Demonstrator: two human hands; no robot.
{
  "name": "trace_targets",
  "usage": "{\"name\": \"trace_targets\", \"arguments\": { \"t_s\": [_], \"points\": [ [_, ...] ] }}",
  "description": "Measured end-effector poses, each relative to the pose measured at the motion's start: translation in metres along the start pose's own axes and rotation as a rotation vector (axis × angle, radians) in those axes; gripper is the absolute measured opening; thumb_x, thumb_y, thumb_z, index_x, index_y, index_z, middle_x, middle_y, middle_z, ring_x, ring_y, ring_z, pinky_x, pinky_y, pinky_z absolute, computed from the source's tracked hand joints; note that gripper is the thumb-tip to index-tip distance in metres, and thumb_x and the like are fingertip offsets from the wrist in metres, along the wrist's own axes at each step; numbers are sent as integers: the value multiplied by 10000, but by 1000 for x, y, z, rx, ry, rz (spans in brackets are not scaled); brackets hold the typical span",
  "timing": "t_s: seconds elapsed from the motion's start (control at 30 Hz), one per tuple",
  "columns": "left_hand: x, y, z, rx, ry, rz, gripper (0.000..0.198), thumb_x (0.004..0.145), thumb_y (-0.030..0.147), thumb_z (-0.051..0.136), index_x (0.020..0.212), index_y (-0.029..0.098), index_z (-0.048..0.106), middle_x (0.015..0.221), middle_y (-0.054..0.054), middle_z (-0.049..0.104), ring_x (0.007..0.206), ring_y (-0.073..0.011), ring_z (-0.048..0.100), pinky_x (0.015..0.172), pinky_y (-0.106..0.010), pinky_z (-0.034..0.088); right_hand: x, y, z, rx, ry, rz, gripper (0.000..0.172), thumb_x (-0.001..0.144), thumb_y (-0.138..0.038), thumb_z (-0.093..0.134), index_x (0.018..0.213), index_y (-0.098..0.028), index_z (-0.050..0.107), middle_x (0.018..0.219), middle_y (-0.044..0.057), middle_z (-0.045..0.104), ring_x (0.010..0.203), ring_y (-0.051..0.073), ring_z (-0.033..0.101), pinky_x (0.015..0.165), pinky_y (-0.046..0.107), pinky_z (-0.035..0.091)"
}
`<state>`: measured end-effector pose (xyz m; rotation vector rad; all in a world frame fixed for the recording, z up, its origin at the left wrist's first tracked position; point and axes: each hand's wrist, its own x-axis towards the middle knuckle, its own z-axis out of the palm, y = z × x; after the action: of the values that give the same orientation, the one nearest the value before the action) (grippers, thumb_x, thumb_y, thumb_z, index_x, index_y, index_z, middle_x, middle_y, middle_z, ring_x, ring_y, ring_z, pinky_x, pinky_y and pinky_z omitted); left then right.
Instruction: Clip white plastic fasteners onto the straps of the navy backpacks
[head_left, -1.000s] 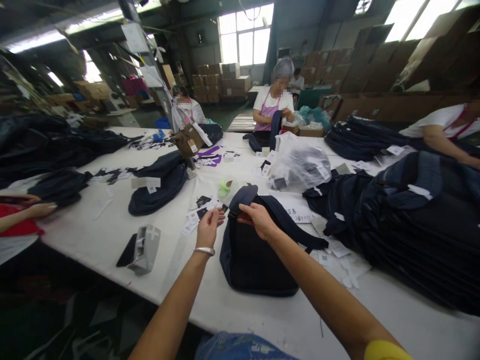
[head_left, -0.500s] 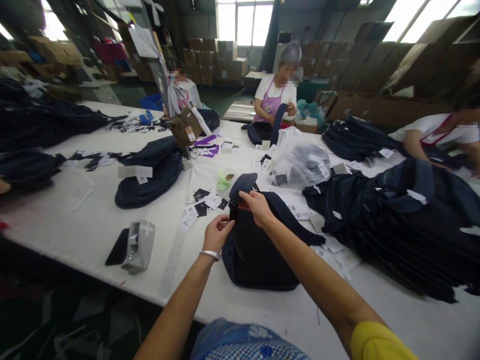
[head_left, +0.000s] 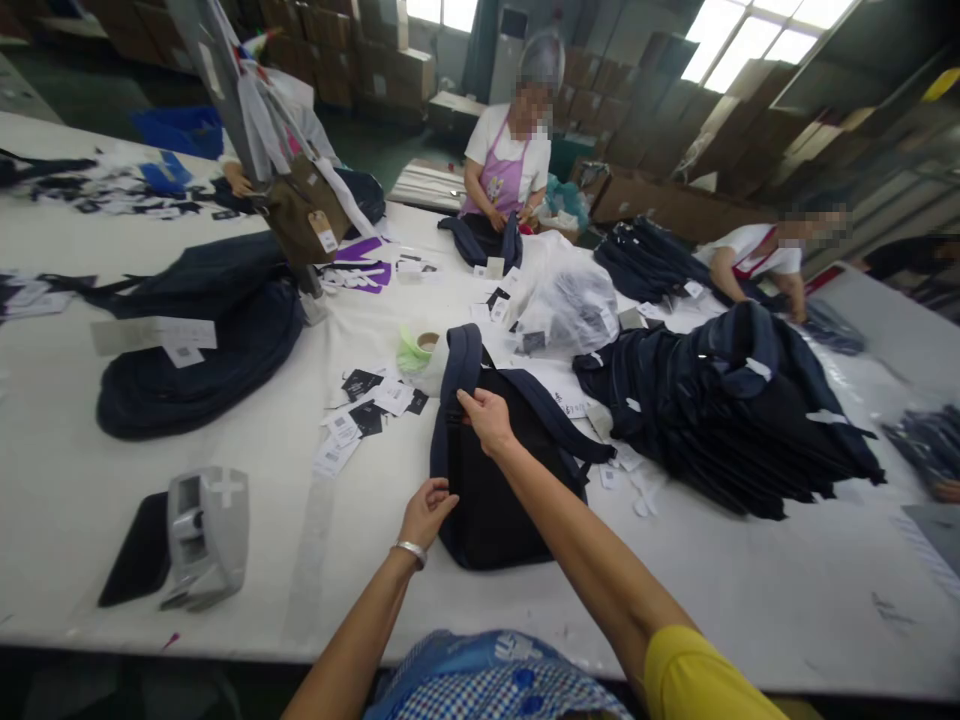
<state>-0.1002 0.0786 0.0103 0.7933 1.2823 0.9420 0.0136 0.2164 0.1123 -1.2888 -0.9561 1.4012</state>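
A dark navy backpack [head_left: 495,490] lies flat on the white table [head_left: 750,590] right in front of me, its shoulder straps [head_left: 459,370] pointing away. My right hand [head_left: 487,420] pinches the top of the left strap near the bag's upper edge. My left hand [head_left: 427,510] has its fingers curled round the bag's left side, lower down. A silver bracelet sits on my left wrist. Small black and white paper tags [head_left: 360,405] lie scattered just left of the bag.
A grey tagging device [head_left: 204,535] and a black phone [head_left: 135,548] lie at front left. Another navy bag [head_left: 195,340] rests at left, a stack of bags [head_left: 720,410] at right, a clear plastic bag [head_left: 570,305] and tape roll [head_left: 424,345] behind. Other people work across the table.
My left hand has dropped from the tags near the bag's top to its left side. The right hand has stayed on the strap. The view has tilted down and shifted right.
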Motion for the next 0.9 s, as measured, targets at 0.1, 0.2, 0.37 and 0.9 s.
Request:
{"name": "trace_targets", "arguments": {
  "t_s": [0.1, 0.2, 0.37, 0.9],
  "points": [
    [6, -18, 0, -50, -52, -71, 687, 614, 437, 754, 1198, 153, 532, 701, 11, 626, 649, -145, 611, 615, -278, 492, 3, 10, -1, -12, 18, 16, 343, 664, -489, 693, 637, -177, 554, 582, -25, 630, 521, 116, 571, 511, 230, 471],
    [17, -23, -1, -21, -43, -31, 691, 606, 455, 754, 1191, 133, 575, 698, 13, 619, 642, -144, 603, 647, -301, 500, 3, 7, -2, -22, 6, 39, 333, 676, -496, 684, 689, -176, 594, 630, -9, 658, 553, 130, 596, 538, 247, 481],
    [33, -21, 0, 107, -35, 11, 444, 597, 459, 754, 895, 135, 698, 703, -30, 651, 666, -178, 609, 716, -337, 503, -2, -6, 0, -51, -34, 57, 333, 694, -490, 682, 764, -167, 644, 695, 18, 690, 586, 140, 617, 568, 252, 486],
    [56, -32, -5, 211, -85, -40, 299, 710, 202, 525, 965, 141, 670, 659, -13, 669, 583, -141, 616, 541, -242, 504, -141, 58, -66, 137, 7, 613, 341, 729, -475, 705, 852, -164, 640, 859, 65, 704, 812, 181, 649, 704, 287, 494]
  ]
}}
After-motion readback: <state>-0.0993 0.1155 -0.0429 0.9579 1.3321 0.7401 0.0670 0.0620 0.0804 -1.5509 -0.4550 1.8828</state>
